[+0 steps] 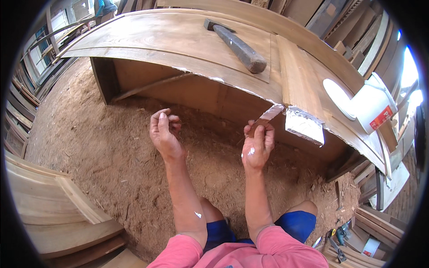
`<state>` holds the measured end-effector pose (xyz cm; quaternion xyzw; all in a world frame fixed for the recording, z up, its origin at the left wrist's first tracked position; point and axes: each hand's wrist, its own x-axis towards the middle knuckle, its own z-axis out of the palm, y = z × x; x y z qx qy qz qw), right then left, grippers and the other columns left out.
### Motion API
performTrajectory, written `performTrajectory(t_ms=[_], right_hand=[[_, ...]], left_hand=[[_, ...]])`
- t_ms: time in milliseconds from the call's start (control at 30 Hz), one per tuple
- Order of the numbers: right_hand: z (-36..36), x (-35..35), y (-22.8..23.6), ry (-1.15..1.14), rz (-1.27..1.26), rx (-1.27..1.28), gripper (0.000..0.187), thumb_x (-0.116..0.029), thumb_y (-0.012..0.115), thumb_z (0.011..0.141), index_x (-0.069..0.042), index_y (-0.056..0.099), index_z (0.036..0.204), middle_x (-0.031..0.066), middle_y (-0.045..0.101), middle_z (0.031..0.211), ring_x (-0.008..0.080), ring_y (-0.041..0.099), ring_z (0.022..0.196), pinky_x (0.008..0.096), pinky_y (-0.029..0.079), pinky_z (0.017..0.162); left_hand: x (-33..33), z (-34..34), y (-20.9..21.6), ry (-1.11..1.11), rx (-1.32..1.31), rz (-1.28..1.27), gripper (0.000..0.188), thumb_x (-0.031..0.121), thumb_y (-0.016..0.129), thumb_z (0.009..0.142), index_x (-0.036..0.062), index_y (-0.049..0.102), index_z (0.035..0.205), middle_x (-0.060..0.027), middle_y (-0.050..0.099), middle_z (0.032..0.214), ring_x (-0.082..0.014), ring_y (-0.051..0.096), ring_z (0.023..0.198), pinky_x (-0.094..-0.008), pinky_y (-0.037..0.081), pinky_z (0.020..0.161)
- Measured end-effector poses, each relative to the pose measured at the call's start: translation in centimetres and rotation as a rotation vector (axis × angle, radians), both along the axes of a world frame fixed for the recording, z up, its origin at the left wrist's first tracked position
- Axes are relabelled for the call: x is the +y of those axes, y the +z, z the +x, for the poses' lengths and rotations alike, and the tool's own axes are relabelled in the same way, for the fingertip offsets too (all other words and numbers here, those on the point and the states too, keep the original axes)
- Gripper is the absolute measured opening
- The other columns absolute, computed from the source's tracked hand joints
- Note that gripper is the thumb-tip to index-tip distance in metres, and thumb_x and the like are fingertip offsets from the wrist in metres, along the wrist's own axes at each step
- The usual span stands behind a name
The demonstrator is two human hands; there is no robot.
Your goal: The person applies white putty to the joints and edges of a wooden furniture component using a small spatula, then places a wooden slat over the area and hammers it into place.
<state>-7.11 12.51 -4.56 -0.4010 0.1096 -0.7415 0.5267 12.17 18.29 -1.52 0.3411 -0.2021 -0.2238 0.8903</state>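
Around me the room is walled with leaning boards [22, 100], and a co-worker [106, 6] stands past the far left corner of the surface. The floor [111, 152] is covered in sawdust. The surface [174, 33], a broad wooden panel raised off that floor, stretches across in front of me, its near edge streaked with white. A pale crosspiece [297, 67] runs over it to the near edge, right of the middle, and white paste [304, 126] coats its end. Toward the right corner stands a white bucket [374, 105], with its lid [338, 99] lying just beside it. A hammer [239, 47] lies farther in, left of the crosspiece, head toward the far edge.

My left hand [165, 134] hangs in front of the near edge, fingers loosely bent and apart, nothing in them that I can see. My right hand [257, 147] has its fingers pinching a thin strip [271, 111] by its brown end; the white-smeared tip is right by the near edge, next to the coated end. I can't tell if it touches.

I'd judge I'm midway through spreading paste; the next move calls for laying the strip's tip flat and drawing it evenly along the wood.
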Motion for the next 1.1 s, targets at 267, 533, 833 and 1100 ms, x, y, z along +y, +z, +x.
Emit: performTrajectory(t_ms=[267, 533, 833, 1100], right_hand=[[2.2, 1.4, 0.6, 0.094, -0.007, 0.203, 0.014, -0.013, 0.057, 0.101, -0.003, 0.056, 0.111, 0.0113, 0.067, 0.099, 0.0147, 0.063, 0.085, 0.0293, 0.054, 0.075], [14.2, 0.9, 5.8, -0.003, -0.22, 0.559, 0.012, -0.007, 0.054, 0.1, 0.001, 0.06, 0.107, 0.0076, 0.069, 0.091, 0.0107, 0.067, 0.077, 0.0261, 0.054, 0.069], [20.2, -2.8, 4.6, -0.023, -0.07, 0.473, 0.013, -0.011, 0.055, 0.099, 0.0, 0.059, 0.103, 0.0092, 0.07, 0.082, 0.0157, 0.071, 0.073, 0.0278, 0.055, 0.066], [18.5, 0.3, 4.7, -0.037, -0.165, 0.564, 0.015, -0.01, 0.052, 0.101, 0.003, 0.058, 0.104, 0.008, 0.069, 0.085, 0.0137, 0.07, 0.077, 0.0273, 0.056, 0.068]], left_hand=[[0.2, 0.3, -0.1, 0.038, -0.028, -0.002, 0.014, 0.017, 0.055, 0.099, 0.0067, 0.062, 0.103, -0.0014, 0.064, 0.079, -0.0075, 0.058, 0.07, -0.021, 0.046, 0.063], [1.6, 1.5, 0.2, 0.116, 0.088, -0.086, 0.014, 0.018, 0.056, 0.097, 0.0064, 0.061, 0.102, -0.0021, 0.065, 0.079, -0.0078, 0.059, 0.068, -0.0207, 0.047, 0.062], [1.3, 2.2, -0.3, 0.115, 0.136, -0.116, 0.016, 0.02, 0.057, 0.096, 0.0056, 0.06, 0.103, -0.0029, 0.064, 0.079, -0.0083, 0.057, 0.066, -0.0197, 0.046, 0.058], [1.8, 3.3, -0.7, 0.155, 0.174, -0.098, 0.017, 0.023, 0.053, 0.097, 0.0073, 0.061, 0.102, -0.002, 0.064, 0.077, -0.0083, 0.057, 0.065, -0.0203, 0.047, 0.059]])
